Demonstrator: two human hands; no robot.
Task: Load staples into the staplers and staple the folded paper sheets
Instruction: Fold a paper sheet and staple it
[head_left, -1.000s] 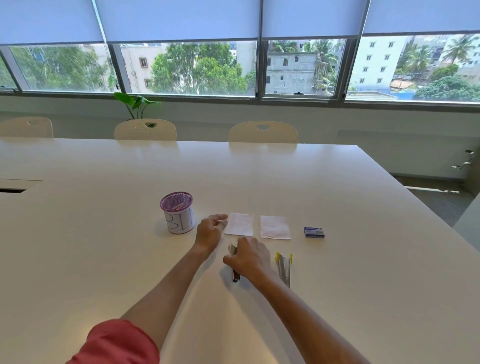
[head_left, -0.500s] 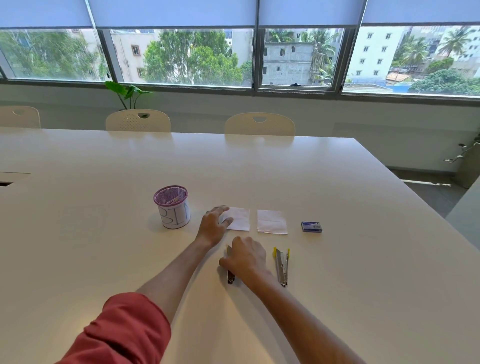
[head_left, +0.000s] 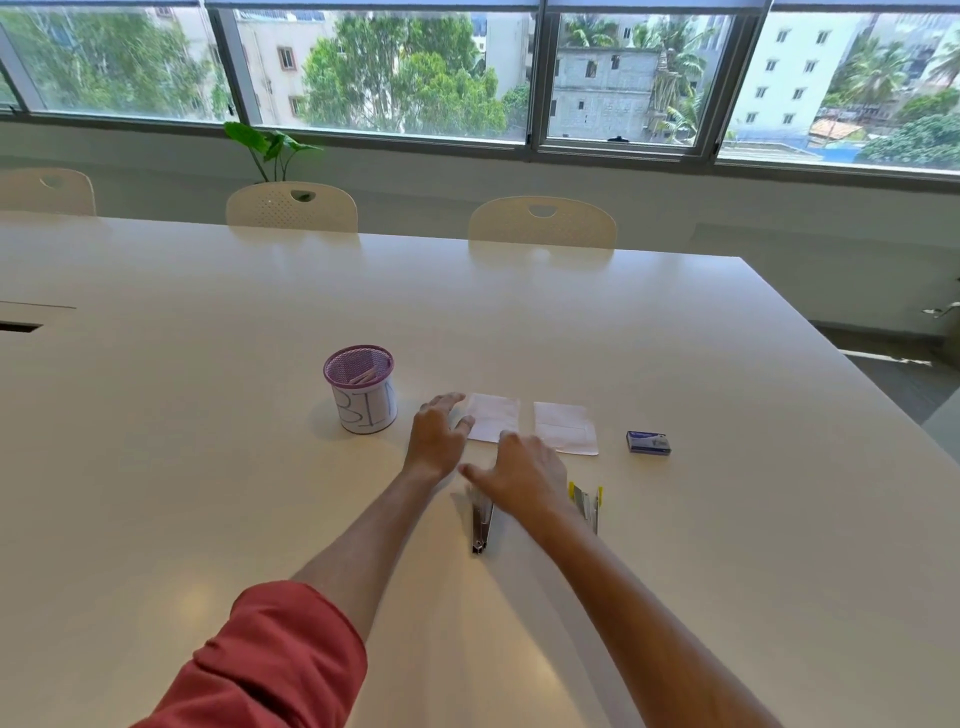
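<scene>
Two folded white paper sheets lie side by side on the table, the left sheet and the right sheet. My left hand rests flat, fingertips on the left sheet's near-left edge. My right hand hovers with fingers spread just above a dark metal stapler lying on the table; it holds nothing. A second stapler with yellow tips lies to the right of that hand. A small blue staple box sits further right.
A purple mesh cup labelled BIN stands left of the sheets. The white table spreads wide around the items. Cream chairs line the far edge under the windows.
My right hand has let go of the dark stapler and lifted with fingers spread. My left hand stays at the left sheet's edge, fingers now flatter. The camera moved closer.
</scene>
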